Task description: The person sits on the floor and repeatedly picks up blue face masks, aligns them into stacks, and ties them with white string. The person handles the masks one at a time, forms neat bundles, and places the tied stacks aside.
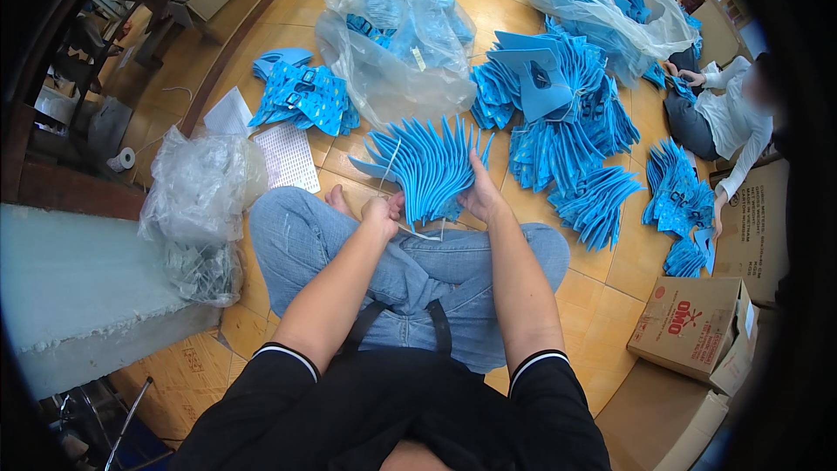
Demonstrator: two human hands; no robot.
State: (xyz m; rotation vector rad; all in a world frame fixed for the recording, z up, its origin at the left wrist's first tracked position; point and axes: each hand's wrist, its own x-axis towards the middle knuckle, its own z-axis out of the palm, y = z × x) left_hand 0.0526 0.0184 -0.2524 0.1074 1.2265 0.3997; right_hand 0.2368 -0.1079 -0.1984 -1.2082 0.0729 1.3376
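A fanned bundle of blue, flat, curved pieces (427,170) stands over my crossed legs, with a pale string around its left part. My right hand (479,194) grips the bundle's right side, thumb up along the outer piece. At its lower left, my left hand (382,213) is closed, fingers pinched on a white string (423,236) that runs beneath the bundle. Part of the left fingers is hidden. Just beyond lies a large clear plastic bag (384,78) with more blue pieces inside.
Stacked blue bundles (567,122) lie ahead to the right, and a patterned blue stack (305,98) ahead to the left. Crumpled clear plastic (205,183) and a printed sheet (288,157) are left. At right, a person (732,113) sits handling blue pieces near cardboard boxes (693,327).
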